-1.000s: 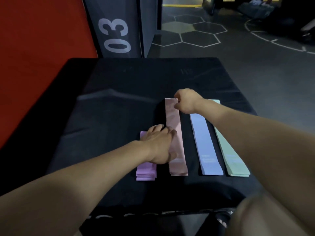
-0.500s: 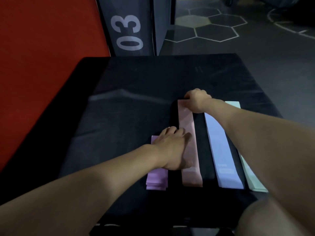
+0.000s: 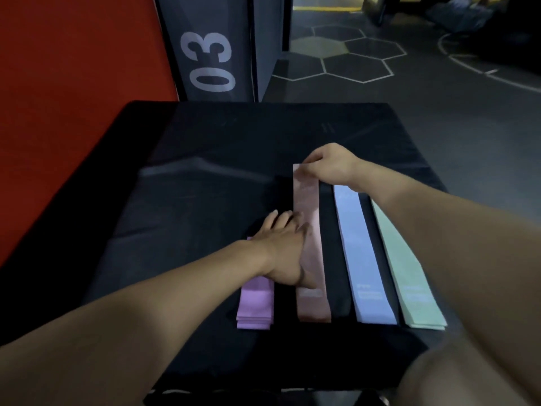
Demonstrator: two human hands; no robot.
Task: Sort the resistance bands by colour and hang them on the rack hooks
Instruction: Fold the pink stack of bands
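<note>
Four colours laid out, none hung yet

Four stacks lie on the black box (image 3: 205, 177). The pink band (image 3: 310, 247) is the landmark: purple (image 3: 256, 306) just left of it, blue (image 3: 366, 259) and green (image 3: 407, 273) to its right. The right hand (image 3: 328, 165) pinches pink's far end; the left hand (image 3: 285, 250) presses flat beside it. Lifting could drag stacked bands askew — no rack is in view.

Both forearms are bare, with no sleeve, watch or band showing. The left hand (image 3: 285, 253) and right hand (image 3: 329, 167) wear no gloves; a bare knee (image 3: 456, 376) shows bottom right.
</note>
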